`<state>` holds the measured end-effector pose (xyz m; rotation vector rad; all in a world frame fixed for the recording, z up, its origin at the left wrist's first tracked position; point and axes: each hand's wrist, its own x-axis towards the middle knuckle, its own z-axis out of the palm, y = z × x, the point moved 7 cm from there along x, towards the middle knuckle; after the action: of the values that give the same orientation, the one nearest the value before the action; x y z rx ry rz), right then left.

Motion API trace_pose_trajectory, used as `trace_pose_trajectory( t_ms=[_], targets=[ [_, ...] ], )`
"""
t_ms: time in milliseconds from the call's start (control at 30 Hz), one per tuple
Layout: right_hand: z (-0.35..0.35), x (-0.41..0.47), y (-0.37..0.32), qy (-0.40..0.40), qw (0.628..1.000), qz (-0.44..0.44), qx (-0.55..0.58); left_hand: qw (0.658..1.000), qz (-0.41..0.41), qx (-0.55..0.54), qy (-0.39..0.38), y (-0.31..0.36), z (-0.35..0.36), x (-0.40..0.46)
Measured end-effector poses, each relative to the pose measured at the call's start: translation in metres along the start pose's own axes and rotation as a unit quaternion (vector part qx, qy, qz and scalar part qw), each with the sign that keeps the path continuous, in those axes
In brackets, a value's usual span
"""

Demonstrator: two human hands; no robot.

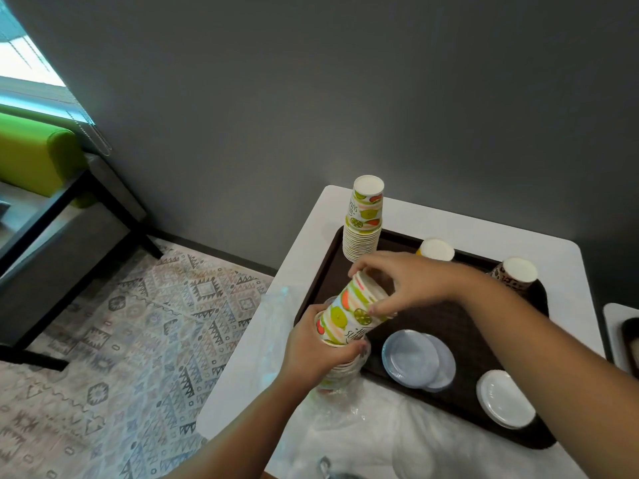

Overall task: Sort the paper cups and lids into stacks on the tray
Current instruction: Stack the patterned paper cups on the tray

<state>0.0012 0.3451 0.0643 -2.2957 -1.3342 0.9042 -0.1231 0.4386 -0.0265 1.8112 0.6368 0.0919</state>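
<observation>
In the head view, low and centre of the frame, both hands work on one tilted fruit-print cup stack held over the near-left edge of the dark tray. The left hand has its fingers curled round the lower part of the stack, where clear plastic wrap trails off onto the white worktop. The right hand pinches the upper cup at its top end, thumb on the near side and fingers over the far side.

On the tray, a tall upside-down stack of matching cups stands at the upper-left corner; a yellow cup and a brown-patterned cup sit inverted along the far edge. Clear bluish lids lie overlapped near the front, with white lids just to their right.

The step in hand looks like pulling cups free of the wrapped sleeve. To do it well, the left hand should hold the sleeve steady without crushing the thin paper walls, while the right hand draws straight along the stack's axis, not sideways, so nested rims separate cleanly. Then the freed cups should go rim-down onto the matching tall stack, set squarely so that stack does not lean.
</observation>
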Motion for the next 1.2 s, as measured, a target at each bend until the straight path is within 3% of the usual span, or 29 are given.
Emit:
trace_pose_trajectory(
  t_ms=[233,300,400,500,600,767,1067,1200],
  targets=[
    [0.03,0.013,0.03,-0.097,0.99,0.028,-0.098,1.0,-0.001,0.006,-0.002,-0.002,0.0,0.002],
    [0.029,0.018,0.028,-0.061,0.996,0.011,-0.064,1.0,-0.001,0.008,0.001,-0.003,0.0,0.002],
    [-0.004,0.025,0.018,0.081,0.995,-0.019,0.063,1.0,0.001,0.012,0.013,-0.003,-0.002,0.003],
    [-0.054,0.032,0.014,0.251,0.944,-0.046,0.207,1.0,0.002,0.02,0.004,-0.004,-0.002,0.003],
    [-0.094,0.045,0.028,0.34,0.886,-0.039,0.313,0.999,0.004,0.031,0.0,-0.004,-0.003,0.004],
    [-0.109,0.075,0.062,0.383,0.855,0.018,0.35,0.999,0.003,0.044,-0.007,-0.005,-0.004,0.005],
    [-0.086,0.093,0.085,0.405,0.847,0.042,0.342,0.998,0.006,0.056,-0.016,-0.002,-0.004,0.008],
    [-0.079,0.096,0.086,0.405,0.863,0.053,0.298,0.998,0.012,0.061,-0.017,-0.001,-0.004,0.009]
  ],
)
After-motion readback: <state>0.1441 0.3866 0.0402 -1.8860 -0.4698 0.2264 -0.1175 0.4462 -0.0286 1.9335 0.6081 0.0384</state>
